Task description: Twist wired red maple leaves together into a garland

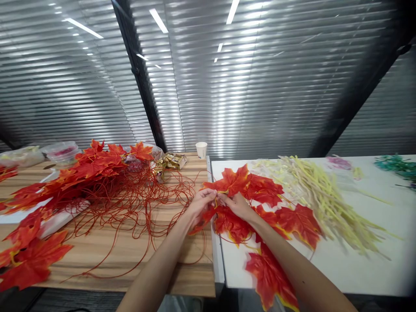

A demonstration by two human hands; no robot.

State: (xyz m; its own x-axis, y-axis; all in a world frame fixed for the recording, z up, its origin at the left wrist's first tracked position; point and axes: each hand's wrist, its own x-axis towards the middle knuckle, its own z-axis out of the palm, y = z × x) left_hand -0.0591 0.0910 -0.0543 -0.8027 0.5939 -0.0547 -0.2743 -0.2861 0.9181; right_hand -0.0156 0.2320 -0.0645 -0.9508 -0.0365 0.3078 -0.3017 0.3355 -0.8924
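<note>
Red artificial maple leaves (300,223) with yellow edges spread around both hands, over the seam between the two tables. My left hand (203,201) is closed, its thumb and fingertips pinching a thin yellow leaf stem (216,202). Close against it, my right hand (236,204) is closed too, thumb and fingers on the same leaf stem. Exactly how the fingertips grip is too small to make out. One leaf (271,277) hangs over the white table's front edge beneath my right forearm. Tangled red cord (146,203) lies to the left of my hands.
A heap of red maple leaves (94,167) covers the wooden table's (123,260) left side. Gold packets (174,160) and a paper cup (201,150) stand at the back. Yellow strands (325,195) lie on the white table (367,268), with green sprigs (394,165) at far right.
</note>
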